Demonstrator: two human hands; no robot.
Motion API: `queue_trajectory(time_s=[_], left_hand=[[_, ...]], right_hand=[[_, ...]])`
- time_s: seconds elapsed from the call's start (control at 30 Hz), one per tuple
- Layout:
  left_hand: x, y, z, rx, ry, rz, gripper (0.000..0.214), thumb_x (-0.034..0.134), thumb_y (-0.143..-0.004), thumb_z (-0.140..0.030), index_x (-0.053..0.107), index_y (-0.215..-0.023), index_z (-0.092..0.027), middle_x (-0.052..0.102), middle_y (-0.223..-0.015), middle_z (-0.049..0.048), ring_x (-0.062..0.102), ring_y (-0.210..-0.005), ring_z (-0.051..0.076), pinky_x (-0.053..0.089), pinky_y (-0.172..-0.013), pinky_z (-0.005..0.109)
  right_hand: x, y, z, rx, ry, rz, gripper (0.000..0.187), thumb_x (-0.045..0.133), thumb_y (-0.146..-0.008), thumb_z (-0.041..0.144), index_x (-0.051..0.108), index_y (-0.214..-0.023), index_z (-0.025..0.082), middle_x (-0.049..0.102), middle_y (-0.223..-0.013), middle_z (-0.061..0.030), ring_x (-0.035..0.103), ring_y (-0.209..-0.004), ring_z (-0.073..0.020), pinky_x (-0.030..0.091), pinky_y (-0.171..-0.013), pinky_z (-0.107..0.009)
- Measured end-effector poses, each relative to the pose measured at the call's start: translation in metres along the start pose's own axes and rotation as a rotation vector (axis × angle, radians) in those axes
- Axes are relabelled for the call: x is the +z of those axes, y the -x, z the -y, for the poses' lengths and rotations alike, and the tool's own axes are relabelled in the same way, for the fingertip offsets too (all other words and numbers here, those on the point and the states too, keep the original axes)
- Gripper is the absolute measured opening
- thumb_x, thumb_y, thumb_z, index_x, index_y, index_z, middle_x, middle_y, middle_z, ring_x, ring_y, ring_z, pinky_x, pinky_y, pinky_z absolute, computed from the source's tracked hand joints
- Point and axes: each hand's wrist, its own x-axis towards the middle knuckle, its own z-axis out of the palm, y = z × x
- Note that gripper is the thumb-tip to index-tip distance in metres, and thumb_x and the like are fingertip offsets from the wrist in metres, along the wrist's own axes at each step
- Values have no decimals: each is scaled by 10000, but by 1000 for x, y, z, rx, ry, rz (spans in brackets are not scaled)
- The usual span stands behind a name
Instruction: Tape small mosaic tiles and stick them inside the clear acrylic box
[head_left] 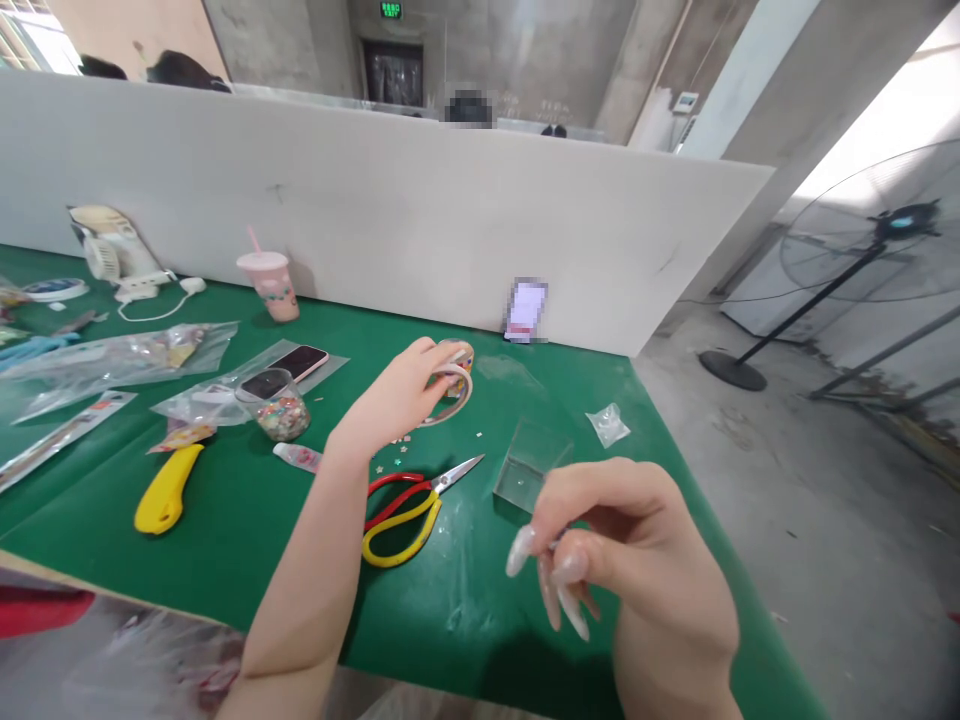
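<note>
My left hand [409,390] reaches over the green table, its fingers closed on a white ring like a roll of tape [466,394]. Just behind it, partly covered by the fingers, is a colourful patterned round thing [463,352]. In the near right, my right hand [645,540] is raised with thumb and forefinger pinched together; a tiny bit of something shows between them, too small to name. A clear plastic box [521,485] stands beyond its fingers. Between my hands lie red-and-yellow-handled scissors [420,510], blades closed. Small star-shaped pieces [397,463] are scattered near my left wrist.
On the left are a clear cup of colourful bits [279,415], a phone [304,362], a yellow-handled tool [169,490] and a pink drink cup [270,285]. Another phone [526,310] leans on the white partition [390,210]. A small clear bag [608,425] lies near the right edge.
</note>
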Motion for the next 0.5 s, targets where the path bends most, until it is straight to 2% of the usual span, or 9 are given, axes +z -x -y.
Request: queue_trajectory(time_s=[0.07, 0.1, 0.27, 0.37, 0.5], left_hand=[[16, -12, 11, -27, -47, -5, 277, 481, -1052, -236, 656, -1253, -160, 644, -1207, 101, 644, -1105, 229, 531, -1004, 430], [24, -17, 16, -40, -67, 2, 248, 549, -1038, -276, 651, -1228, -155, 651, -1229, 98, 650, -1105, 236, 549, -981, 460], [60, -34, 38, -134, -159, 93, 334, 638, -1001, -349, 623, -1285, -173, 636, -1321, 111, 656, -1137, 253, 576, -964, 478], [74, -39, 45, -195, -210, 184, 336, 642, -999, -348, 622, -1285, -173, 635, -1320, 110, 658, -1130, 252, 580, -955, 475], [82, -38, 44, -207, -227, 343, 333, 646, -997, -355, 626, -1270, -166, 654, -1272, 103, 674, -1080, 239, 595, -917, 453]], right_hand=[[-1, 0, -1, 3, -45, 0, 50, 848, -807, 207, 834, -854, 197, 729, -613, -15, 655, -451, -81, 476, -413, -106], [-1, 1, -1, -7, -50, -17, 70, 859, -800, 243, 829, -829, 187, 707, -577, -12, 647, -439, -84, 456, -394, -106], [0, 0, 2, -30, 74, -162, 213, 768, -900, 357, 774, -761, 196, 604, -489, 31, 533, -362, -44, 344, -332, -90], [1, 0, 4, -34, 94, -217, 229, 710, -949, 399, 778, -808, 233, 578, -476, 53, 460, -339, -11, 323, -337, -71], [2, -1, 6, -19, 105, -242, 151, 704, -954, 426, 767, -935, 290, 586, -487, 80, 466, -350, 1, 363, -366, -47]])
